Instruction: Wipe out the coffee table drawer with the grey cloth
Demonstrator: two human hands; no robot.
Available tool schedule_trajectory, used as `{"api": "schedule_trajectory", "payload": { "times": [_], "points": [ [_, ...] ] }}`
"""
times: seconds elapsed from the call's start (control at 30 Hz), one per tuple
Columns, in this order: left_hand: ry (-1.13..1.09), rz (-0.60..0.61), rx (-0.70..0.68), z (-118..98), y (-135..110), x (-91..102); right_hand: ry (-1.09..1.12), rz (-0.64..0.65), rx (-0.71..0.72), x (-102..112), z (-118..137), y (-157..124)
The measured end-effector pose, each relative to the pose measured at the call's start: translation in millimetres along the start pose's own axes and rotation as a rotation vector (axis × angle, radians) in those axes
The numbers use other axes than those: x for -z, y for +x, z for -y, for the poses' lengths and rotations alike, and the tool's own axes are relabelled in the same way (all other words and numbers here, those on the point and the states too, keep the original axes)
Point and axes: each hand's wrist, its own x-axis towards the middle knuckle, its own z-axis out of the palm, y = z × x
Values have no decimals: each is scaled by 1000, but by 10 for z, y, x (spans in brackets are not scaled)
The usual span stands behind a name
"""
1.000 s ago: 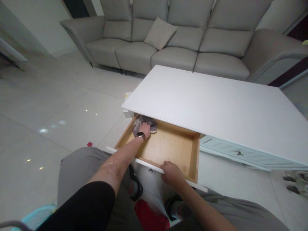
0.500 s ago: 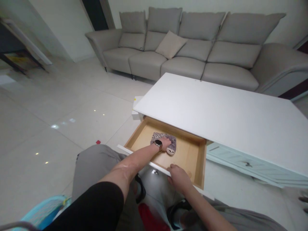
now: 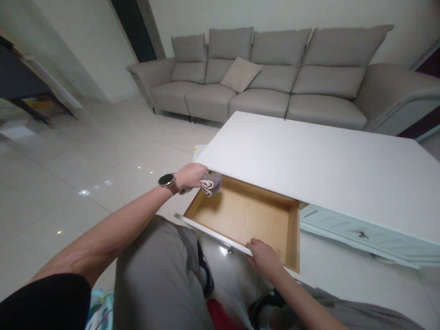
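My left hand (image 3: 191, 176), with a watch (image 3: 167, 180) on its wrist, is closed around a folded patterned cloth (image 3: 211, 183), purple-grey with a pale edge. It is held above the far left corner of a pulled-out wooden drawer (image 3: 244, 220). Only part of the cloth shows past my fingers. My right hand (image 3: 264, 259) grips the top edge of the white drawer front (image 3: 213, 236), right of its knob. No object shows on the bare wood of the drawer's floor.
The white coffee table (image 3: 309, 160) stretches away to the right, with a second drawer front (image 3: 357, 233) shut. Behind it stands a grey sofa (image 3: 257, 96) with a beige cushion (image 3: 241, 75). A light-blue basket (image 3: 103, 309) is on the floor at lower left.
My left hand has lifted the cloth from the drawer floor and carried it left to the drawer's far left corner. My right hand keeps its grip on the drawer front.
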Motion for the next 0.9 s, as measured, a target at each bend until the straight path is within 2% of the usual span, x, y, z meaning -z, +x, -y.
{"api": "schedule_trajectory", "payload": {
  "times": [0.07,0.13,0.27,0.37,0.47,0.73,0.9],
  "points": [
    [37,-36,11,157,-78,-107,2,-3,-4,0,5,5],
    [19,-22,1,219,-104,-350,4,2,-14,1,13,8],
    [-68,130,62,185,-66,-909,7,3,-26,2,25,3],
    [-98,173,79,154,-27,-1159,18,3,-34,-6,17,-6],
    [-63,162,83,135,11,-1246,25,15,-36,-22,-2,-13],
    [-34,40,144,52,291,-1186,36,26,-59,-53,-6,10],
    [-54,-4,175,75,415,-1228,26,32,-63,-52,0,20]
  ]
}}
